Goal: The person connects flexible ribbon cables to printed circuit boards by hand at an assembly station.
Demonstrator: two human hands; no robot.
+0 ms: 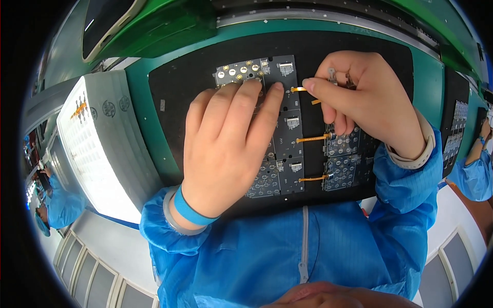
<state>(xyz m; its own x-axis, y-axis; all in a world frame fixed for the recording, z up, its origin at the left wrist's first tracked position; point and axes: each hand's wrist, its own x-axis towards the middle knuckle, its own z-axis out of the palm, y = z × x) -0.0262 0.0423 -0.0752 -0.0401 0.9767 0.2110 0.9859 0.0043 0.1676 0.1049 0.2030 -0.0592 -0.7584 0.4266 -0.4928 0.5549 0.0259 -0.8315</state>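
Observation:
My left hand lies palm down with its fingers stretched over a dark circuit board panel, covering much of its left side. The index fingertip rests near the panel's top right part. My right hand is closed in a pinch on a small orange flex cable, whose end reaches the panel's right edge. Small metal parts show between its curled fingers. Below, an orange flex cable and a lower flex cable span from the panel to smaller circuit boards on the right.
A black mat lies under the boards on a green surface. At left stands a white box-like stack with an orange flex cable on top. More circuit boards lie far right, near another person's sleeve. Green equipment stands behind.

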